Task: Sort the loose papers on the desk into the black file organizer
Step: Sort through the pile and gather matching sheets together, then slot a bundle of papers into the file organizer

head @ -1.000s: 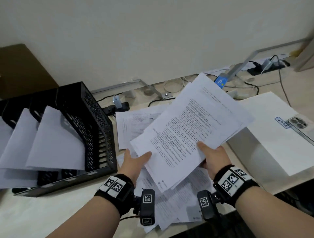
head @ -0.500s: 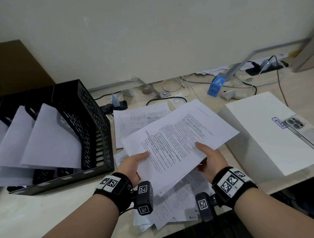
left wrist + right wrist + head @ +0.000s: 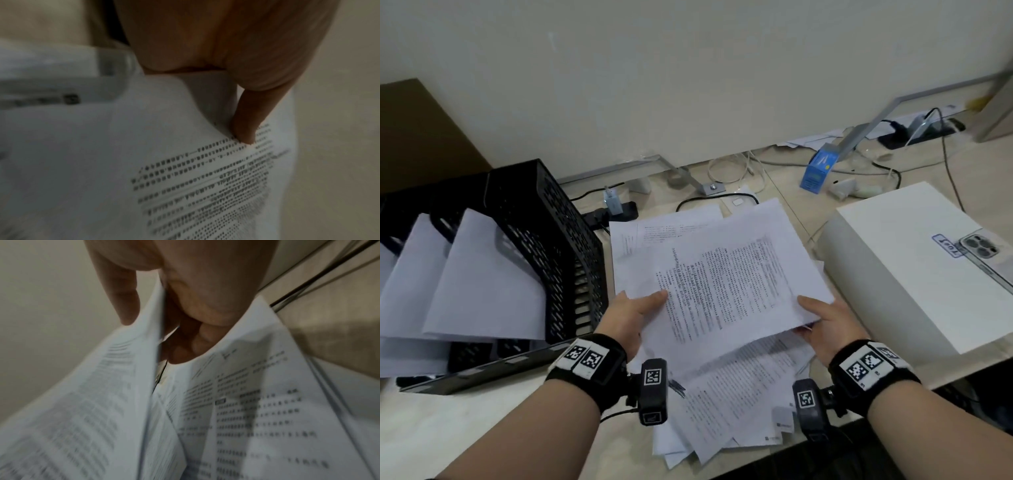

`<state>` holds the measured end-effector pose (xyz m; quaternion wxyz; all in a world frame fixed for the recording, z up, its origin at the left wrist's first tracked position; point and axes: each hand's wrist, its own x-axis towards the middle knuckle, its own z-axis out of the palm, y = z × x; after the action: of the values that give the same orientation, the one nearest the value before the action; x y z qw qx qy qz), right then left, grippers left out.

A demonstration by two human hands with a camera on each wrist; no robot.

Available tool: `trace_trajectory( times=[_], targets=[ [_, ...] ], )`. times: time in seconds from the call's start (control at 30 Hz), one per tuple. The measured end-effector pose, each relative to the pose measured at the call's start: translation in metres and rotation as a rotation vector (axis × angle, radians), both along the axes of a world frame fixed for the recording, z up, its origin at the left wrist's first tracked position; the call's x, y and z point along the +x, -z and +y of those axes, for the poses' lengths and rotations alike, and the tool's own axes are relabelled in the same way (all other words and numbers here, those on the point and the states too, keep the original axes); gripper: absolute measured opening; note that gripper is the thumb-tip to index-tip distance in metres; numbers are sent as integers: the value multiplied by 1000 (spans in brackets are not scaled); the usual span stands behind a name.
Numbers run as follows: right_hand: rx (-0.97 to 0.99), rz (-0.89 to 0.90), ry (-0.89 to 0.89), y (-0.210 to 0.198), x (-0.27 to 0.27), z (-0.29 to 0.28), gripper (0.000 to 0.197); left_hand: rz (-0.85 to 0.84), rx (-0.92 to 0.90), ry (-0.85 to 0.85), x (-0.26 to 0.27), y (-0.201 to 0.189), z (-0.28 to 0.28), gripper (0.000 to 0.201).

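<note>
Both hands hold a small stack of printed sheets [image 3: 726,277] just above the desk. My left hand [image 3: 635,310] pinches its near-left edge, thumb on top; the left wrist view shows a fingertip [image 3: 244,129] pressed on the print. At the near-right corner my right hand [image 3: 822,317] pinches the sheets, thumb [image 3: 123,293] above and fingers below the paper [image 3: 82,402]. More loose papers [image 3: 732,401] lie spread under and in front of the held stack. The black file organizer [image 3: 548,240] stands to the left, with white sheets [image 3: 482,284] leaning in its slots.
A large white box [image 3: 914,270] with a phone [image 3: 983,248] on it stands close on the right. Behind the papers are cables [image 3: 736,168], a black power strip [image 3: 616,214], a blue carton [image 3: 818,169] and metal stand legs along the wall. Bare desk [image 3: 431,428] lies front left.
The held sheets have come down from a raised tilt to nearly flat over the desk pile and turned a little. Both hands kept their hold and dropped with them.
</note>
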<state>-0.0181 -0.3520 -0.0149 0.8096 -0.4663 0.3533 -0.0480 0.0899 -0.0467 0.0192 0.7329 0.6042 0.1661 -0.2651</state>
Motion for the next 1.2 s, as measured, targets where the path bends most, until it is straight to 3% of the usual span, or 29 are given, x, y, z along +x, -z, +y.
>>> trace_trajectory(
  times=[0.07,0.17,0.27,0.33,0.4,0.47,0.57,0.63,0.8,0.9,1.0,1.13,1.2],
  targets=[
    [-52,0,-16,0,-2,-12,48,-83,44,92,9,-11,6,32],
    [-155,8,-135,-5,-3,-12,38,-178,19,171,14,-18,9,43],
    [-277,34,-211,-1,-4,-4,63,-277,54,204,13,-15,4,36],
    [-297,41,-192,1,-5,-2,39,-306,90,234,9,-11,4,34],
    [-317,53,-212,0,-8,-1,21,-286,107,290,3,-2,7,45],
    [-389,103,-315,0,-12,2,18,-226,152,328,-6,8,8,49],
    [-501,196,-417,3,-16,9,14,-195,272,322,-15,19,3,25],
    [-521,208,-359,4,-14,10,11,-195,332,320,-17,15,-3,14],
    [-523,135,-289,-15,1,12,11,-163,349,189,-9,2,-3,16],
    [-432,74,-277,-21,10,16,15,-189,350,85,-5,-6,10,17],
    [-209,20,-231,-23,19,30,20,-171,266,-32,-8,-19,22,16],
    [88,-83,-173,-40,42,77,11,-85,138,-176,-14,-32,49,12],
    [162,-140,-180,-53,55,109,19,-118,117,-179,-18,-38,66,11]
  ],
)
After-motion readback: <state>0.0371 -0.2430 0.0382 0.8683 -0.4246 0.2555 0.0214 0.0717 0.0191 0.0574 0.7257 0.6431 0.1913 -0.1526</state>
